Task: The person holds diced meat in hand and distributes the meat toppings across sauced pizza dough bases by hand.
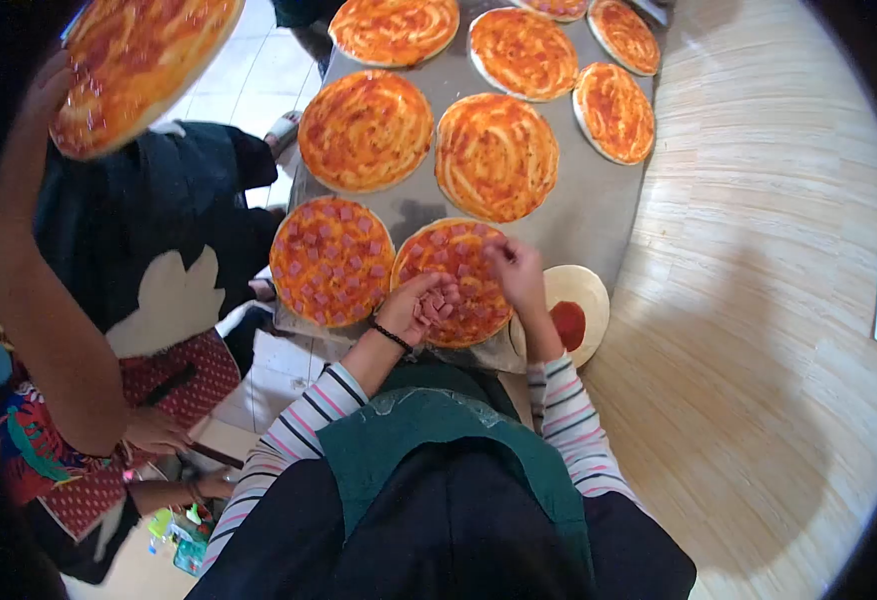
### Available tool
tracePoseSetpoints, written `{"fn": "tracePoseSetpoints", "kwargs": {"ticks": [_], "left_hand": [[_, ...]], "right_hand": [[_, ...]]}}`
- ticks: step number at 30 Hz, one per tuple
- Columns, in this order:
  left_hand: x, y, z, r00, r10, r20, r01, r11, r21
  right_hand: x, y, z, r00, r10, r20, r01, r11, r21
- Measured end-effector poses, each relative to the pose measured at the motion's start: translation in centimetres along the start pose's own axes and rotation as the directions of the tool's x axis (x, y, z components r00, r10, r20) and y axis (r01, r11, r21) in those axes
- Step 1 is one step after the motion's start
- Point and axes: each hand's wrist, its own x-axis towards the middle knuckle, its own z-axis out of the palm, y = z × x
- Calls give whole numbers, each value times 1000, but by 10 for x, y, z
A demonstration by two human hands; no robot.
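Observation:
My left hand, palm up and cupped, holds a small pile of diced ham over the near edge of a pizza. That pizza has sauce and scattered pink ham pieces on it. Above its right side is my right hand, its fingers drawn together in a pinch; whatever is between them is hidden. To the left lies a second pizza, covered with ham cubes. On the right, partly behind my right wrist, is a dough round with a patch of red sauce.
Several sauced pizzas without ham lie farther back on the grey table. At the left, a co-worker's raised arm carries another sauced pizza. More hands show at lower left. A wood-patterned surface borders the table's right side.

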Motion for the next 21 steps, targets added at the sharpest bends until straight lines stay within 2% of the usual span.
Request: {"fn": "tracePoseSetpoints", "kwargs": {"ticks": [2,3,5,6,9,10,11,13,14,16,17,19,21], "left_hand": [[12,17,4,991,-31,128,48,990,-129],[15,27,15,989,-45,144,61,992,-108],[21,49,40,980,17,199,24,979,-201],[25,58,47,974,1,228,57,968,-245],[45,75,65,979,18,202,44,954,-296],[54,81,63,944,-31,329,157,918,-365],[61,81,67,946,-28,324,153,917,-368],[71,83,85,987,15,157,56,899,-435],[78,85,92,987,29,157,43,901,-432],[84,87,106,991,48,124,19,871,-491],[83,86,113,991,57,117,7,874,-487],[88,89,126,985,104,136,-24,871,-491],[100,88,131,983,125,137,-39,861,-508]], "right_hand": [[29,-17,-18,986,-13,-165,12,1000,-7],[46,-15,-28,974,-46,-222,39,999,-37],[81,-13,-46,954,-89,-288,72,995,-67],[96,-13,-53,930,-100,-354,94,995,-35],[125,-16,-61,893,-86,-442,79,996,-34],[135,-19,-63,876,-72,-477,46,997,-65],[146,-13,-64,879,-69,-472,45,997,-63],[168,-11,-69,919,-82,-384,34,991,-130],[176,-17,-72,920,-93,-380,48,991,-126],[185,-27,-78,944,-67,-324,-31,957,-289],[186,-29,-81,945,-69,-319,-24,960,-280],[196,-33,-85,961,-88,-263,-40,895,-445],[204,-31,-86,955,-124,-269,-21,878,-478]]}}
